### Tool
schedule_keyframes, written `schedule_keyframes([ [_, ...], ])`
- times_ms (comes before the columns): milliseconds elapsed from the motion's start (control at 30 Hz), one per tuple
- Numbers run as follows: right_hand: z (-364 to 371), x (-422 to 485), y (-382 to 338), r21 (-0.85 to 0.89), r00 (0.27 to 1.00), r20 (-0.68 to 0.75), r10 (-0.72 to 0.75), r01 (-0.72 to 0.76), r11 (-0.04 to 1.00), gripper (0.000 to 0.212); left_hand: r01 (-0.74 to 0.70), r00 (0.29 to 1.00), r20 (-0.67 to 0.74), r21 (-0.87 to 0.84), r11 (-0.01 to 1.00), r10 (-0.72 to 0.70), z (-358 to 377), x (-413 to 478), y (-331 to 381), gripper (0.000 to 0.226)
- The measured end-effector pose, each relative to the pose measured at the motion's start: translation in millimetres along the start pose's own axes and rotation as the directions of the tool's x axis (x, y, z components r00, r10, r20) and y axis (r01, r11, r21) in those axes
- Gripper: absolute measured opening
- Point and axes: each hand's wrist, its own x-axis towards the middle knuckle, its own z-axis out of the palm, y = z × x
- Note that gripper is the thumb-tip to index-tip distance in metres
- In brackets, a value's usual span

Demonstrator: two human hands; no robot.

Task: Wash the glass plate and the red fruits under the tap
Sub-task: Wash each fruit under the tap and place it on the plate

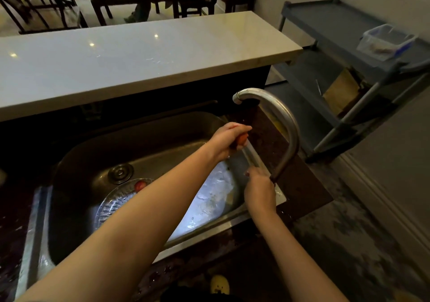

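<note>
Fruit (242,139) is clasped in your left hand (229,140), just under the spout (239,96). Your right hand (259,190) is at the tap base, grip unclear. Plate (111,205) lies in the sink (93,143) at 8 o'clock from your left hand, which is nearer; second fruit (140,185) sits on it.

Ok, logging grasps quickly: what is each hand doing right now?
Left hand: closed around a red fruit under the tap.
Right hand: at the tap's base; grip cannot be told.
</note>
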Motion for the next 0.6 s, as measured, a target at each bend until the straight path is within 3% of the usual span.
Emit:
schedule_keyframes([
  [100,2,-2,2,0.002,1.000,-0.005,-0.018,0.018,1.000,0.032,-0.027,0.999,-0.029,0.056,0.998,0.029,-1,-3,3,0.015],
  [167,3,-3,3,-0.010,1.000,-0.008,-0.018,0.018,1.000,0.032,-0.049,0.996,-0.059,0.201,0.978,0.062,-5,-6,3,0.015],
  [267,4,-3,2,-0.014,1.000,-0.018,0.002,-0.002,1.000,0.031,-0.049,0.990,-0.093,0.448,0.893,0.101,-13,-11,2,0.015],
  [400,7,-2,0,-0.051,1.000,-0.026,-0.002,0.001,0.999,0.028,-0.034,0.985,-0.112,0.611,0.791,0.128,-33,-17,-1,0.012],
  [600,25,-6,-15,-0.257,0.981,0.014,-0.194,0.191,0.947,0.037,0.095,0.982,-0.172,0.799,0.594,0.074,-96,-29,-23,0.020],
])
